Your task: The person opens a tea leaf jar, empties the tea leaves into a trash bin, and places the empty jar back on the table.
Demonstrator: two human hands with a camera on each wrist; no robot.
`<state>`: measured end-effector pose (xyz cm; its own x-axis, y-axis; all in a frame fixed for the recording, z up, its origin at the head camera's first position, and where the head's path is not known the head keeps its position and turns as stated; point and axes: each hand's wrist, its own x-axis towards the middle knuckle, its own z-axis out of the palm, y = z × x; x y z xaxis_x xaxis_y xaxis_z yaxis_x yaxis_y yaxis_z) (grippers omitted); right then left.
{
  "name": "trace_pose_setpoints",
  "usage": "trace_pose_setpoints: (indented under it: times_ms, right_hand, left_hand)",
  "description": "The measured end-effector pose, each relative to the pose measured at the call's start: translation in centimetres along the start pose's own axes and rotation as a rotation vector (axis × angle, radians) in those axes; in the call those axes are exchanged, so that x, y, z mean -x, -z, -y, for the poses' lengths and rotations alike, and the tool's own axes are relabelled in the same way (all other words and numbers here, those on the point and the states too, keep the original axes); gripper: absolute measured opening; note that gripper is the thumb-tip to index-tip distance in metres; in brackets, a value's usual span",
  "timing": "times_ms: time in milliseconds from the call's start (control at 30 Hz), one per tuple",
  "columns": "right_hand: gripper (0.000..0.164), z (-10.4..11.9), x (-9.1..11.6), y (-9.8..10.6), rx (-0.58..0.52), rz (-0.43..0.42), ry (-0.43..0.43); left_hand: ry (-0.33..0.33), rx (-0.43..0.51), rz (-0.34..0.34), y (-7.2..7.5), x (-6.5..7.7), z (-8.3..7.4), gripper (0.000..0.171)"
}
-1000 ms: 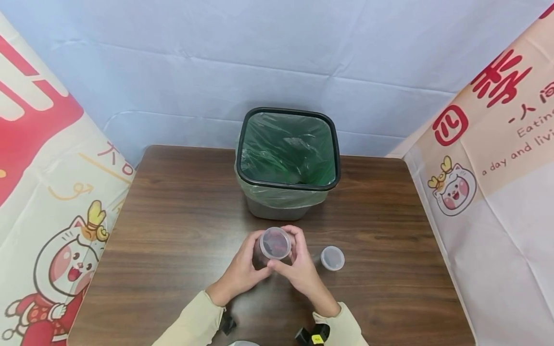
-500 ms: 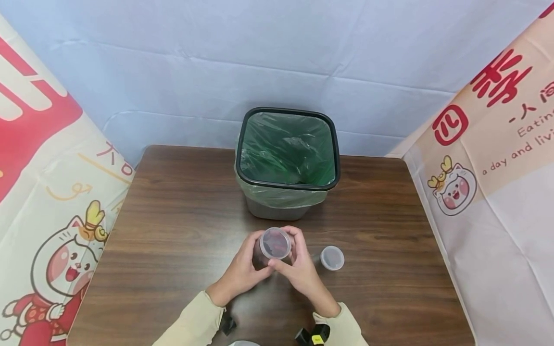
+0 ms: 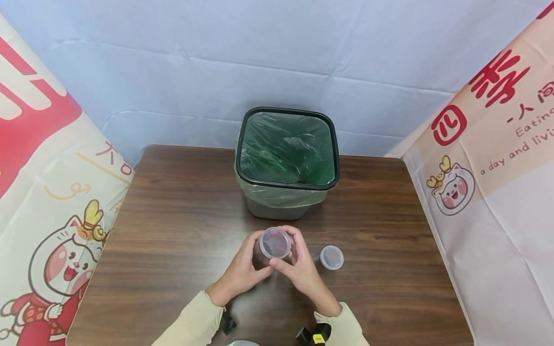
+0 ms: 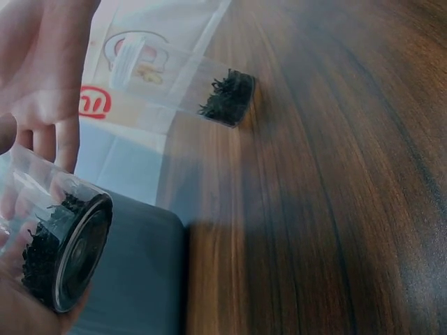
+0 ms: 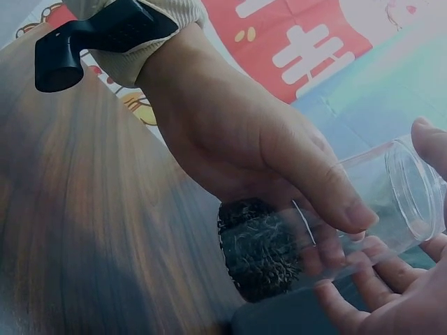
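Both hands hold the jar [image 3: 275, 243] on the near side of the bin [image 3: 277, 211]: the left hand [image 3: 243, 270] is wrapped round its body, the right hand [image 3: 303, 270] grips it near the upper rim. The second jar [image 3: 332, 258] stands near and to the right of the bin. Grip firmly without squeezing the wall; hold upright so the dark contents [image 5: 258, 252] lie at the base.

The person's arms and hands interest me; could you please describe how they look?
The left hand and right hand are bare; the left sleeve and right sleeve are cream. A black device sits at each sleeve's end; the right one bears a yellow label.
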<state>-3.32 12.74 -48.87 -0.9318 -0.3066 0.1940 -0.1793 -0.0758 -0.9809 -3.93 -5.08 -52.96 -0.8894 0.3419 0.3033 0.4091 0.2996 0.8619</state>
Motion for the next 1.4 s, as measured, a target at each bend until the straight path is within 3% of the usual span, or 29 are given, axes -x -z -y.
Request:
trace_pose_setpoints:
  times_ms: [933, 1200, 1400]
  right_hand:
    - [0.066, 0.20, 0.14, 0.72, 0.015, 0.111, 0.015]
    - [0.084, 0.16, 0.35, 0.30, 0.009, 0.054, -0.011]
    - [0.081, 0.03, 0.27, -0.04, -0.018, 0.010, 0.011]
  left_hand:
    - [0.017, 0.020, -0.020, -0.15, 0.07, -0.01, 0.073]
    - [0.033, 0.008, 0.005, 0.04, 0.15, -0.09, 0.075]
    - [0.054, 0.026, 0.011, 0.07, 0.16, -0.25, 0.074]
